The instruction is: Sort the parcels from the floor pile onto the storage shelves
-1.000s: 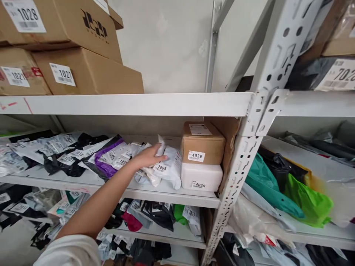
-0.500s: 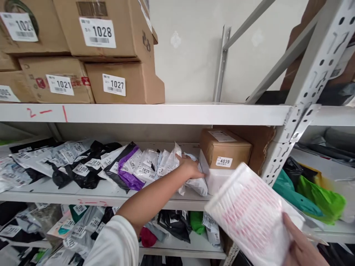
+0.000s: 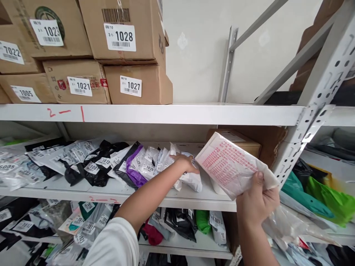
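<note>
My left hand (image 3: 185, 163) reaches onto the middle shelf, its fingers curled over a white parcel bag (image 3: 192, 181) at the right end of a row of bags. Some of its fingertips are hidden. In my right hand (image 3: 256, 201) is a flat white package with red print (image 3: 226, 162), pinched by its right end with the thumb on top. It is tilted in front of a brown carton (image 3: 246, 146) and covers much of it. Left of my left hand lies a white bag labelled 1035 (image 3: 148, 169), beside a purple and black bag (image 3: 135, 173).
Numbered cartons, among them 1028 (image 3: 124, 40) and 1027 (image 3: 133, 85), are stacked on the upper shelf (image 3: 177, 113). A perforated metal post (image 3: 307, 114) stands at right. Beyond it lie green bags (image 3: 324, 199). More labelled bags fill the lower shelf (image 3: 191, 249).
My right hand has brought the package up and left, over the carton's front. The bag under my left hand has shifted left, away from the carton. The view has swung left.
</note>
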Demonstrator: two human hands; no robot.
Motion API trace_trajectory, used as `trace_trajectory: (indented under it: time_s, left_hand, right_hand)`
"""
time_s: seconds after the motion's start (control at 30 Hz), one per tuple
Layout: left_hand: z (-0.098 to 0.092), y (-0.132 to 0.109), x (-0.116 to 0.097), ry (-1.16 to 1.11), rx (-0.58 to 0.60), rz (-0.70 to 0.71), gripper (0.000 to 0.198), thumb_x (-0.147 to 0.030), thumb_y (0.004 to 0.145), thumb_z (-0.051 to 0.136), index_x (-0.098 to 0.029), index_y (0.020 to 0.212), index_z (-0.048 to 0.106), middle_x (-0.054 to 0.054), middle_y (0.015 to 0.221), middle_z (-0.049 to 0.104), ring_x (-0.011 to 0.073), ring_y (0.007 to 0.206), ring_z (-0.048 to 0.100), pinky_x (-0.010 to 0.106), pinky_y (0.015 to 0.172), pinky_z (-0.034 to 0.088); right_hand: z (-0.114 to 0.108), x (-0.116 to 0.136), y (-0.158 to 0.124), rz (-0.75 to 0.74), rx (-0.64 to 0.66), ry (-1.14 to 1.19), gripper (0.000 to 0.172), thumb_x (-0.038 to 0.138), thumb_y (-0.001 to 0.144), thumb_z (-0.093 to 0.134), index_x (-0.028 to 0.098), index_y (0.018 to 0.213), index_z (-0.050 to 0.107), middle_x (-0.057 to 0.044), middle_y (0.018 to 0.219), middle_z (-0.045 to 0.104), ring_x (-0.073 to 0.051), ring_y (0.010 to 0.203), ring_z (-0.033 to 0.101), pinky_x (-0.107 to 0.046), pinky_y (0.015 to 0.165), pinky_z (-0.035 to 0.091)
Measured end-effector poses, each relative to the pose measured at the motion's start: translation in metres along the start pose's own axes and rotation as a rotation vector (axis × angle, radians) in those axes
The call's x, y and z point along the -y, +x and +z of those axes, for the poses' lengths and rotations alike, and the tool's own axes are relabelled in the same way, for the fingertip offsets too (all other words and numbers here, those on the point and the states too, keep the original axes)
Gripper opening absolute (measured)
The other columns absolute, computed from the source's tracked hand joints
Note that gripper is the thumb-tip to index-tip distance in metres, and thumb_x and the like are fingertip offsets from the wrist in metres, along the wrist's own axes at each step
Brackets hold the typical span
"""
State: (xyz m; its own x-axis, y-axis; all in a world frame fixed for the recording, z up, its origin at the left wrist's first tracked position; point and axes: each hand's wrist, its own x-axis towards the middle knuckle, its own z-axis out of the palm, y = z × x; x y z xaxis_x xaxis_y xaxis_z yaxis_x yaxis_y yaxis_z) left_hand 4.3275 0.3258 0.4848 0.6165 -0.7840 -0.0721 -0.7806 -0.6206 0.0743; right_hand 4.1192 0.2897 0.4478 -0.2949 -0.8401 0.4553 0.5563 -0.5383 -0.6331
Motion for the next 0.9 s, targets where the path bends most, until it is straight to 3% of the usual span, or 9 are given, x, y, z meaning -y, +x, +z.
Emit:
trace_trajectory:
  time_s: [0.07, 0.17, 0.23, 0.3, 0.37, 0.53, 0.63, 0.7, 0.9]
  left_hand:
    - [-0.007, -0.010, 0.008, 0.001, -0.024, -0.039, 0.090, -0.077, 0.065, 0.060, -0.024, 0.138, 0.055, 0.019, 0.138, 0.059, 0.0503, 0.131, 0.044, 0.070, 0.099, 0.038]
    - [-0.022, -0.020, 0.022, -0.059, -0.131, -0.027, 0.064, -0.066, 0.083, 0.045, -0.020, 0.121, 0.067, 0.017, 0.124, 0.068, 0.0355, 0.114, 0.062, 0.046, 0.092, 0.051]
    - [-0.030, -0.025, 0.035, -0.057, -0.205, -0.036, 0.056, -0.057, 0.087, 0.043, -0.019, 0.120, 0.067, 0.016, 0.129, 0.065, 0.0322, 0.116, 0.061, 0.040, 0.093, 0.050]
    - [-0.034, -0.029, 0.051, -0.035, -0.300, -0.099, 0.057, -0.054, 0.087, 0.046, -0.017, 0.126, 0.063, 0.018, 0.139, 0.057, 0.0347, 0.126, 0.054, 0.041, 0.098, 0.046]
    - [-0.034, -0.032, 0.065, -0.036, -0.312, -0.138, 0.061, -0.053, 0.085, 0.049, -0.014, 0.130, 0.060, 0.021, 0.142, 0.054, 0.0368, 0.129, 0.051, 0.042, 0.100, 0.045]
    - [-0.027, -0.029, 0.075, -0.105, -0.142, -0.024, 0.063, -0.051, 0.083, 0.053, -0.020, 0.138, 0.052, 0.011, 0.140, 0.059, 0.0261, 0.123, 0.059, 0.029, 0.096, 0.047]
    - [-0.023, -0.023, 0.066, -0.075, -0.176, -0.070, 0.074, -0.059, 0.080, 0.053, -0.018, 0.141, 0.044, 0.016, 0.136, 0.061, 0.0322, 0.124, 0.058, 0.040, 0.101, 0.043]
    - [-0.022, -0.020, 0.061, -0.033, -0.203, -0.109, 0.075, -0.054, 0.079, 0.056, -0.016, 0.141, 0.039, 0.019, 0.126, 0.066, 0.0361, 0.121, 0.059, 0.049, 0.104, 0.038]
    - [-0.020, -0.014, 0.057, 0.007, -0.175, -0.085, 0.077, -0.038, 0.075, 0.059, -0.019, 0.145, 0.033, 0.019, 0.126, 0.066, 0.0365, 0.120, 0.060, 0.052, 0.103, 0.037]
  right_hand:
    - [0.003, -0.015, -0.002, -0.176, 0.073, -0.154, 0.035, 0.036, 0.091, 0.062, 0.013, 0.117, 0.068, -0.012, 0.113, 0.071, -0.028, 0.107, 0.067, -0.050, 0.101, 0.051]
    - [0.011, -0.051, -0.017, -0.393, 0.476, -0.330, 0.034, 0.029, 0.096, 0.050, 0.016, 0.123, 0.066, -0.012, 0.123, 0.068, -0.027, 0.117, 0.063, -0.048, 0.106, 0.048]
    - [0.015, -0.078, -0.033, -0.372, 0.808, -0.408, 0.039, 0.027, 0.096, 0.045, 0.018, 0.131, 0.060, -0.013, 0.133, 0.062, -0.027, 0.123, 0.059, -0.049, 0.107, 0.048]
    - [0.016, -0.102, -0.046, -0.286, 0.984, -0.527, 0.048, 0.029, 0.095, 0.046, 0.017, 0.141, 0.051, -0.016, 0.141, 0.055, -0.031, 0.129, 0.053, -0.053, 0.107, 0.047]
    - [0.014, -0.117, -0.052, -0.229, 1.029, -0.627, 0.055, 0.033, 0.094, 0.048, 0.017, 0.146, 0.043, -0.018, 0.146, 0.049, -0.033, 0.134, 0.047, -0.056, 0.107, 0.045]
    - [0.005, -0.116, -0.046, -0.169, 1.106, -0.627, 0.061, 0.044, 0.093, 0.051, 0.023, 0.149, 0.037, -0.014, 0.152, 0.041, -0.031, 0.141, 0.038, -0.056, 0.114, 0.037]
    - [0.003, -0.110, -0.044, -0.194, 1.126, -0.612, 0.092, 0.052, 0.074, 0.074, 0.019, 0.149, 0.033, -0.016, 0.151, 0.040, -0.035, 0.140, 0.038, -0.055, 0.115, 0.037]
    - [0.004, -0.109, -0.048, -0.250, 1.102, -0.656, 0.102, 0.043, 0.065, 0.081, 0.019, 0.150, 0.030, -0.018, 0.150, 0.041, -0.037, 0.139, 0.039, -0.056, 0.113, 0.039]
    - [0.011, -0.117, -0.058, -0.291, 0.992, -0.747, 0.087, 0.025, 0.067, 0.073, 0.014, 0.146, 0.037, -0.019, 0.143, 0.050, -0.037, 0.128, 0.051, -0.052, 0.105, 0.048]
